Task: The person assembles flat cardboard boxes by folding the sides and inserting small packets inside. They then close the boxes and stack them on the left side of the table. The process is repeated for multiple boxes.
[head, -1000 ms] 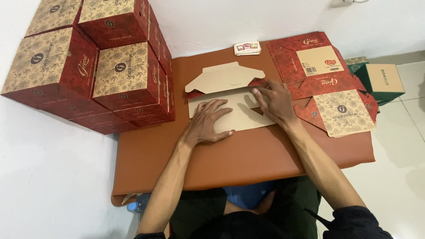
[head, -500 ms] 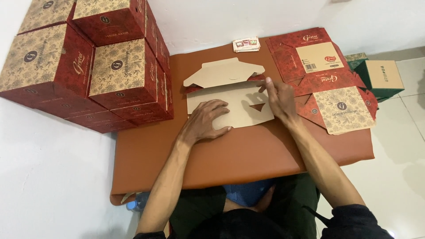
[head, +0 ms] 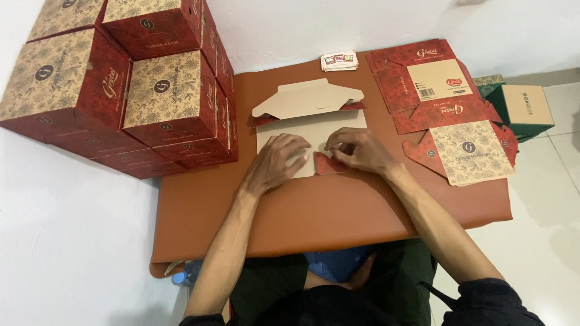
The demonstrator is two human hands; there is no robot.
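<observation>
Flat cardboard box blank (head: 311,124), pale side up, in the middle of the brown table (head: 302,211), right in front of both hands. Long way running left to right; top flap pointing away, toward the wall. Left hand (head: 279,163) spread flat and wide on the near left part of the blank, pressing it down, holding nothing. Right hand (head: 357,150) just beside it, fingers curled in narrow, pinching a small red flap (head: 329,164) at the near edge. Both hands touching the blank; right hand the closer one to the flap, left hand almost touching it too.

Stack of made-up red and tan boxes (head: 121,84) to the left, close to the table edge. Pile of flat printed box blanks (head: 447,115) to the right, apart from the hands. Small stack of cards (head: 339,60) at the far edge, near the wall. Green box (head: 519,108) on the floor past the pile.

Near part of the blank hidden under both hands. Fold of the red flap hard to make out, fingertips covering it. Underside of the blank not in sight.
</observation>
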